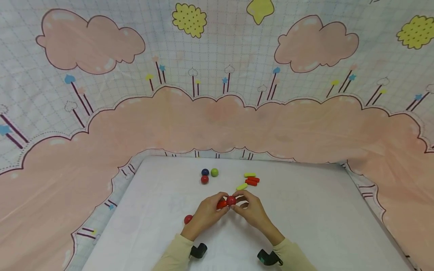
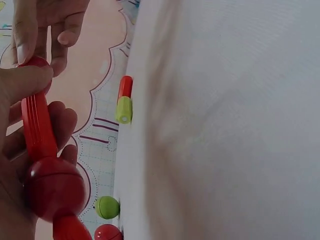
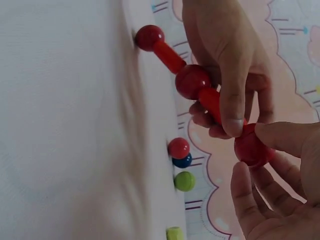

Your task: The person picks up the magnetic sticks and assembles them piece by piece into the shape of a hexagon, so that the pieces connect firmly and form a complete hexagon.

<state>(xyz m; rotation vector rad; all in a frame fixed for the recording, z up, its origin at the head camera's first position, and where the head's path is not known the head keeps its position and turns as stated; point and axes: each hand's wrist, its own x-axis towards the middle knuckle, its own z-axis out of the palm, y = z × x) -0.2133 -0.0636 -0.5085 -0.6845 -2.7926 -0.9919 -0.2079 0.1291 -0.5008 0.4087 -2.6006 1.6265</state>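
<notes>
A chain of red wooden-looking balls and rods runs between my hands. My left hand (image 1: 209, 211) grips the red rod (image 3: 210, 105) near one end, thumb along it. With thumb and fingertips, my right hand (image 1: 252, 211) pinches the end red ball (image 1: 231, 200), which meets that rod. Beyond the left hand, the chain continues through a middle red ball (image 2: 55, 189) and another red rod (image 3: 169, 56) to a far red ball (image 3: 150, 38). In the head view the left hand and wrist hide most of this stretch; the far ball shows beside the wrist.
Past the hands on the white table (image 1: 322, 210) lie a blue ball (image 1: 205, 172), a green ball (image 1: 214, 172) and a loose red ball (image 1: 205, 180). To their right are yellow-green rods (image 1: 242, 186) and red rods (image 1: 251, 183). A patterned cloth (image 1: 217, 124) hangs behind.
</notes>
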